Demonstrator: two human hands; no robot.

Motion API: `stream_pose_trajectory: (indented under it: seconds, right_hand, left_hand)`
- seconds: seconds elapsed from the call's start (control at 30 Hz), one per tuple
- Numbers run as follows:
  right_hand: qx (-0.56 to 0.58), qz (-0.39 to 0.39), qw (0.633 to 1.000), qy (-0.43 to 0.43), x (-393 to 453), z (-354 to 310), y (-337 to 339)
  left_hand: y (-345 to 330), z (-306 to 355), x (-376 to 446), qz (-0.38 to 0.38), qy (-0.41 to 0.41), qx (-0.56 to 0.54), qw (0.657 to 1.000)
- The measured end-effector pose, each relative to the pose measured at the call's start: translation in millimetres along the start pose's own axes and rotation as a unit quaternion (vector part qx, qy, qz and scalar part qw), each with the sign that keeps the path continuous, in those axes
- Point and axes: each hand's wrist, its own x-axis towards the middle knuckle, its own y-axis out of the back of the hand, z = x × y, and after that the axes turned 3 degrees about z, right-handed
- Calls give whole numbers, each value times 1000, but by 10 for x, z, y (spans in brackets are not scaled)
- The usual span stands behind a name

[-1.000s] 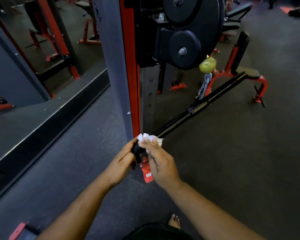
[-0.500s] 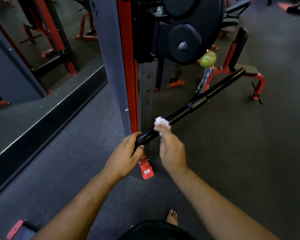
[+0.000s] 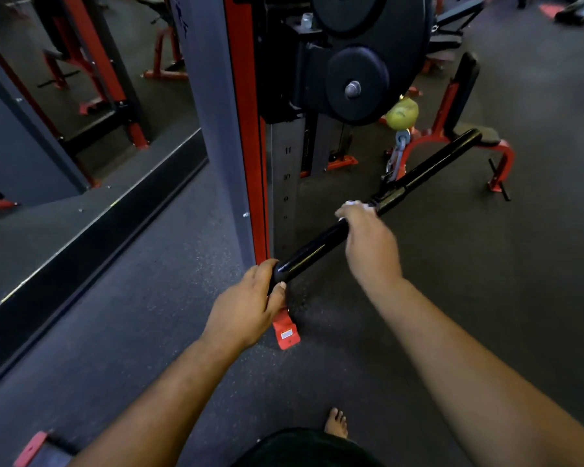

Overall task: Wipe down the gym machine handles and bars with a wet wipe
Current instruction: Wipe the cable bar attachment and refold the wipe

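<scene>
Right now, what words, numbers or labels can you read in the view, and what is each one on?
"11" on the grey numbered strip of the weight stack, at the top.
"10" on the same strip, just below.
"9" below that, faint; the lower numbers are too blurred to read.
Dark lettering on the grey upright post: cut off and blurred, unreadable.
White sticker on the red foot bracket: too small to read.

All we can read are the numbers 11, 10 and 9 on the grey weight-stack column (image 3: 286, 183), around 12 o'clock from our hands.
</scene>
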Motion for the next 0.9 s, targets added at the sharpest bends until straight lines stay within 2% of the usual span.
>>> stream_pose_trajectory:
  seconds: [0.13, 0.23, 0.3, 0.33, 0.4, 0.47, 0.53, 0.6, 0.67, 0.9]
  right_hand:
    - [104, -52, 990, 79, -422, -558, -214]
    - [228, -109, 966, 44, -746, -725, -264]
    - [331, -126, 935, 12, -813, -653, -177]
    - [377, -104, 920, -9, -808, -586, -119]
    - [435, 20, 895, -100, -725, -398, -32]
    - [449, 169, 842, -249, -562, -111, -29]
    - [471, 261, 746, -392, -383, 106, -55]
    - [542, 255, 648, -471, -243, 148, -141]
    - [615, 209, 583, -488, -179, 8, -236]
    - [699, 88, 516, -487, -397, -480, -373]
  left_hand:
    - [-36, -20, 31, -3, 0, -2, 1000]
    - [-76, -63, 22, -29, 2, -4, 1000]
    - [-89, -68, -1, -36, 3, -1, 999]
    - [-91, -63, -8, -33, 5, -4, 999]
    - [-78, -44, -11, -23, 8, -14, 1000]
    - [-53, -22, -2, -17, 5, -17, 1000]
    - [-28, 3, 3, -13, 1, -12, 1000]
    - [-11, 27, 2, -7, -4, 0, 1000]
    - [-5, 59, -2, -2, -6, 15, 1000]
    - [-18, 129, -9, 30, -11, 47, 998]
